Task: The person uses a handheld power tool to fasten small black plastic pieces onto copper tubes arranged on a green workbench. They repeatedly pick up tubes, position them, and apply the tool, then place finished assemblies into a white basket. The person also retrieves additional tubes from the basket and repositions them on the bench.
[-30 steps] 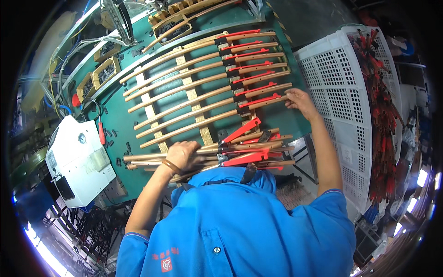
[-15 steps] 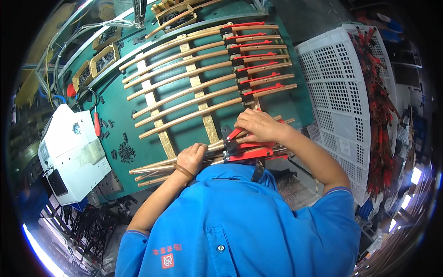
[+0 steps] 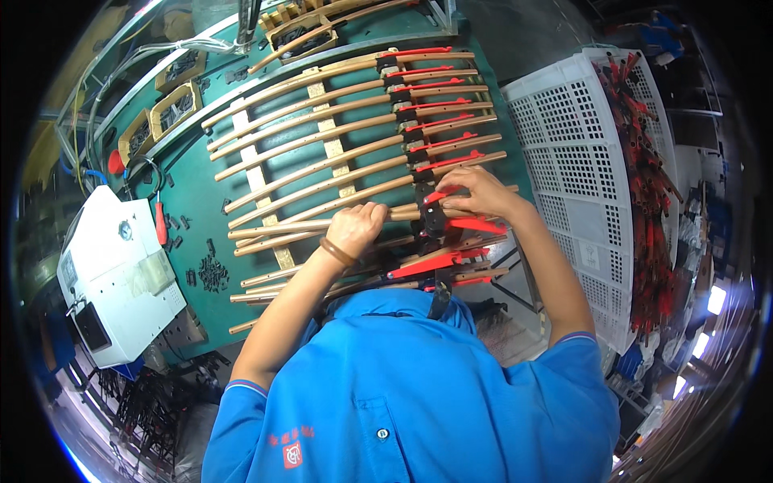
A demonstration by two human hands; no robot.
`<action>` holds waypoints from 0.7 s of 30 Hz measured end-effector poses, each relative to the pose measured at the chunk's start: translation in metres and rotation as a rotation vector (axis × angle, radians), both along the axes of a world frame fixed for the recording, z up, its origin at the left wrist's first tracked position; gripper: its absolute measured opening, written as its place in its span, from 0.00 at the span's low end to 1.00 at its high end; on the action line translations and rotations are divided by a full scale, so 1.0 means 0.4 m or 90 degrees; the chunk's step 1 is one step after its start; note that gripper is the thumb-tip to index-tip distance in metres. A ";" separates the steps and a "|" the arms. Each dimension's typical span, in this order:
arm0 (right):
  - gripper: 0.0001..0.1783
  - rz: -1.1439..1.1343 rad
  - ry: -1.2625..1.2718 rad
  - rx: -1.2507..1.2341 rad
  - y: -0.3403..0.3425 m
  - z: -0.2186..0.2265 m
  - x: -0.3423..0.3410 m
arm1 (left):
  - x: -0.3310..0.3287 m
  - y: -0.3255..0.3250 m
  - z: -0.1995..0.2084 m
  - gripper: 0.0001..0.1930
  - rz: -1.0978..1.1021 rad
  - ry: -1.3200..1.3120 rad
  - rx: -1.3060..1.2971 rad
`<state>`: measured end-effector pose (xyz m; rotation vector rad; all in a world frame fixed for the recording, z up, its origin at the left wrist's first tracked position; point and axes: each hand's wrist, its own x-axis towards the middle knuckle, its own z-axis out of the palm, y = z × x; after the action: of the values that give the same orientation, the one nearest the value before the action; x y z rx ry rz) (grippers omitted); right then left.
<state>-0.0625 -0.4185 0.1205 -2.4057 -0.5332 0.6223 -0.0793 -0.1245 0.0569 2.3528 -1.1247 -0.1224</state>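
Note:
Closed around a copper-coloured tube [image 3: 302, 228], my left hand [image 3: 356, 229] holds it slanting across the near side of the rack. Further right along this tube sits a black clamp fitting [image 3: 435, 217] with a red lever. My right hand [image 3: 481, 193] pinches the red lever [image 3: 442, 194] at that fitting. Beyond both hands, several similar tubes [image 3: 354, 157] lie in a row, each with a black fitting and a red lever. More tubes [image 3: 270, 280] with red levers [image 3: 427, 264] lie between my hands and my body, partly hidden by my left forearm.
Gold-coloured strips [image 3: 254, 173] support the row on a green table [image 3: 201, 302]. At left stand a white machine [image 3: 125, 274], a red-handled screwdriver [image 3: 160, 224] and loose black parts [image 3: 212, 275]. Small boxes [image 3: 179, 107] hold parts. A white crate [image 3: 564, 193] at right borders stacked red-and-copper pieces [image 3: 644, 201].
Both hands have moved away from my body, bringing the tube with its black fitting and red lever from the near pile up toward the row. The other near tubes stay behind.

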 end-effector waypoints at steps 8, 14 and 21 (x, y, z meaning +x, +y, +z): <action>0.19 0.079 -0.111 -0.097 -0.012 0.006 -0.006 | 0.049 -0.014 0.002 0.12 -0.075 0.255 -0.019; 0.10 0.094 -0.197 -0.133 -0.042 -0.046 0.007 | 0.087 -0.066 -0.005 0.12 -0.084 0.204 0.114; 0.23 -0.077 -0.198 -0.029 0.034 0.045 -0.105 | -0.025 -0.014 0.073 0.12 0.061 -0.105 -0.005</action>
<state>-0.1044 -0.4047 0.1383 -2.5719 -0.4997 0.2103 -0.0894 -0.1303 0.0862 2.4404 -1.0827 0.1113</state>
